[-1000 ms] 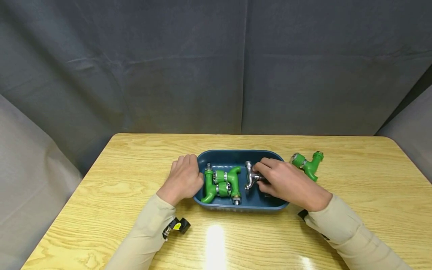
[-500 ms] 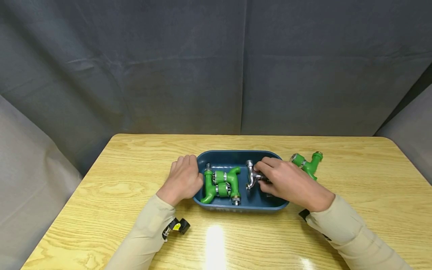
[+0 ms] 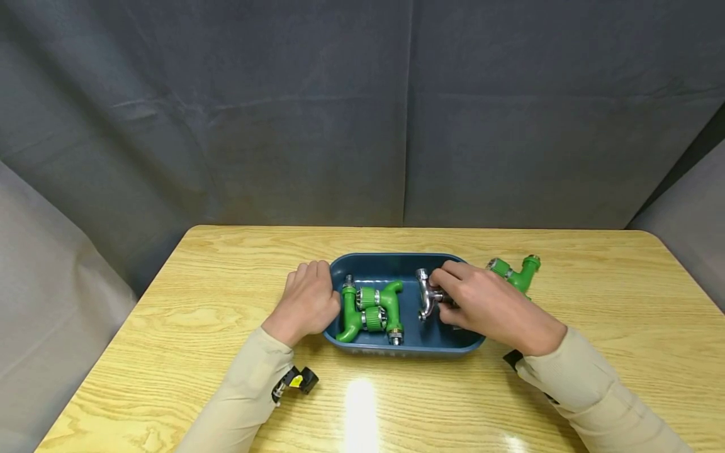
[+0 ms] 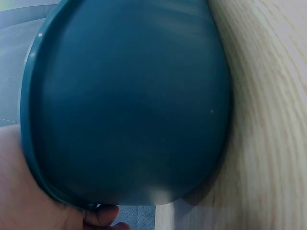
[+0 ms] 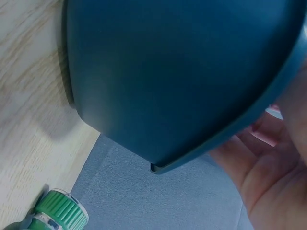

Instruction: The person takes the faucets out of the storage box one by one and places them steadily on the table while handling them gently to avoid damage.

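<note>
Inside the blue tub [image 3: 430, 350] gripped at nine o'clock by the left hand [image 3: 306, 303], the chrome tap [image 3: 427, 296] pinched by the right hand [image 3: 481, 302] could be dropped if its metal proves slick.

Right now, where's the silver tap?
In the head view, the silver tap is in the right half of the blue tub, right of two green taps, with the right hand gripping its handle end.

Your right hand [image 3: 481, 300] hides one end of the silver tap [image 3: 428, 296] and part of the outer green tap [image 3: 525, 275]. The right wrist view's edge crops the latter (you see mostly its knob [image 5: 62, 210]).
</note>
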A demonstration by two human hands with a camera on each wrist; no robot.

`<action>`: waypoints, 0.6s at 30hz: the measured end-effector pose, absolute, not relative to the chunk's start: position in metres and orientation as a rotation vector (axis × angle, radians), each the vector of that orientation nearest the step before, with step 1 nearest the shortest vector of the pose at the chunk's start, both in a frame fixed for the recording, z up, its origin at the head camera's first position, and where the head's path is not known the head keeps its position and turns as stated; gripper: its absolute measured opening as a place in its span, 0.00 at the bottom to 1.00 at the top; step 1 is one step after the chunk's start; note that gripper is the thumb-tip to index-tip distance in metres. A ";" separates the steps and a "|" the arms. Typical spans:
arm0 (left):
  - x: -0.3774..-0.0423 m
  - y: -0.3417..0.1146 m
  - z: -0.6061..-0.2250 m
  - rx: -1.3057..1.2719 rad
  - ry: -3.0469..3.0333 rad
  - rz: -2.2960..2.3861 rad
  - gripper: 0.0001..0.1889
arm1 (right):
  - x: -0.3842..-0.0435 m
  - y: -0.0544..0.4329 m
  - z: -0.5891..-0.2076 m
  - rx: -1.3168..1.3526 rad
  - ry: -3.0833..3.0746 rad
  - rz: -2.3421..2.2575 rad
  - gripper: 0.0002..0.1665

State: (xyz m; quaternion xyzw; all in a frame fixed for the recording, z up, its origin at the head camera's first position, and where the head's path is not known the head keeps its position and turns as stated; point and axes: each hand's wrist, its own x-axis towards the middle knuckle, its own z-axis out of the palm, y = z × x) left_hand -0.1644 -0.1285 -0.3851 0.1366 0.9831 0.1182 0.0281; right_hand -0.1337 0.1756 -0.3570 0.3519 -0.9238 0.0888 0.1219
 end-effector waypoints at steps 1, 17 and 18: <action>-0.164 -0.129 -0.385 0.422 3.035 0.365 0.09 | -0.134 0.176 -0.357 1.026 -2.697 0.262 0.13; -0.166 -0.130 -0.386 0.419 3.034 0.369 0.09 | -0.134 0.174 -0.359 1.047 -2.660 0.232 0.14; -0.166 -0.130 -0.386 0.419 3.034 0.371 0.09 | -0.134 0.174 -0.359 1.047 -2.655 0.228 0.15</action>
